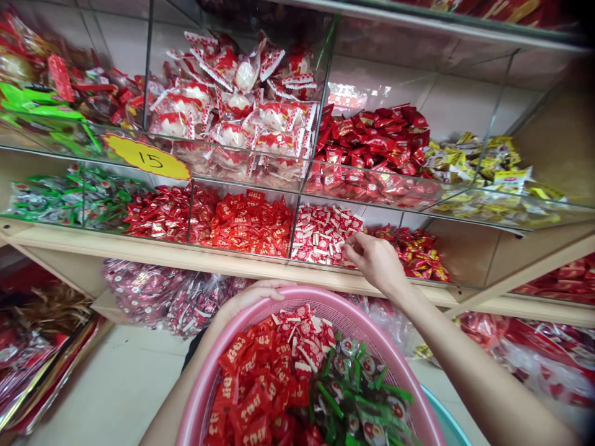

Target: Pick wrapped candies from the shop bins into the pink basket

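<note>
My left hand (253, 297) grips the far left rim of a pink plastic basket (201, 365). Inside it lie red-orange wrapped candies (253, 396), red-and-white wrapped candies (307, 334) and clear-wrapped candies with green ends (360, 396), heaped in separate areas. Beyond the basket, my right hand (372, 257) is at the front of a shelf compartment of red-and-white candies (320, 232). Its fingers are curled and pinched together; whether a candy is between them is hidden.
Glass-fronted compartments hold red-orange candies (251, 223), green-wrapped candies (60, 195) and red packets (372, 145). A yellow tag (147, 158) reading 15 hangs on the glass. Bagged goods (158, 291) lie under the wooden shelf edge (232, 260). A teal rim (441, 415) shows below the basket.
</note>
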`<action>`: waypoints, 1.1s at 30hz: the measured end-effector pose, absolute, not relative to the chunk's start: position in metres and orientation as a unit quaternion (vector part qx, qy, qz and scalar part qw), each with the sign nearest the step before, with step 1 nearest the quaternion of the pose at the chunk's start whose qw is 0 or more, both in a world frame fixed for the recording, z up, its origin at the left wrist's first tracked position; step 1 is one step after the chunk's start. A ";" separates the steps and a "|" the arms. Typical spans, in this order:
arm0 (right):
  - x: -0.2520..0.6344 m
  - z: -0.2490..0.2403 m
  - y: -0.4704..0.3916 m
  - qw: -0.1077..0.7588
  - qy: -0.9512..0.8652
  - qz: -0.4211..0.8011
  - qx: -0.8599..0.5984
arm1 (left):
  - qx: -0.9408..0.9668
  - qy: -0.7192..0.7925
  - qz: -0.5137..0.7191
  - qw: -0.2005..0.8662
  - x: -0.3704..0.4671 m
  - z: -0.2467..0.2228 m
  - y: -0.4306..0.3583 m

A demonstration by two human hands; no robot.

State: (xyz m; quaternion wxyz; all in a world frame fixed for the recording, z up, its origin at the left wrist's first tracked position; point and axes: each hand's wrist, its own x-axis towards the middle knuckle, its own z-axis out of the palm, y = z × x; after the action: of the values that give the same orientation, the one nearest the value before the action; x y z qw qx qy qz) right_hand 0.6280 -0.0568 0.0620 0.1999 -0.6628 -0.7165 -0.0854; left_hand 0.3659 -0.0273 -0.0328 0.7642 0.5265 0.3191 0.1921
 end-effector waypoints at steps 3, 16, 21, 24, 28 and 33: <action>0.622 0.070 -0.075 0.311 -0.715 -0.046 -0.624 | 0.521 0.312 0.198 0.770 0.367 -0.031 -0.029; 0.558 0.002 -0.136 0.334 -0.606 0.484 -0.536 | 0.548 0.329 0.209 0.740 0.366 -0.023 -0.034; 0.552 -0.015 -0.138 0.318 -0.569 0.499 -0.571 | 0.541 0.346 0.208 0.738 0.366 -0.021 -0.036; 0.550 -0.023 -0.140 0.312 -0.582 0.458 -0.595 | 0.549 0.328 0.208 0.740 0.366 -0.022 -0.034; 0.552 -0.029 -0.143 0.285 -0.649 0.337 -0.620 | 0.545 0.315 0.208 0.749 0.367 -0.023 -0.033; 0.556 -0.017 -0.144 0.274 -0.685 0.261 -0.623 | 0.538 0.331 0.212 0.746 0.367 -0.023 -0.034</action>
State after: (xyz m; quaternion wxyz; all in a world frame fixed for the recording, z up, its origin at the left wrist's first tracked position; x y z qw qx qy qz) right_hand 0.5560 -0.1439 -0.0167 0.2743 -0.6227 -0.6849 0.2606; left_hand 0.3666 -0.0335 -0.0227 0.7456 0.5383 0.3308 0.2116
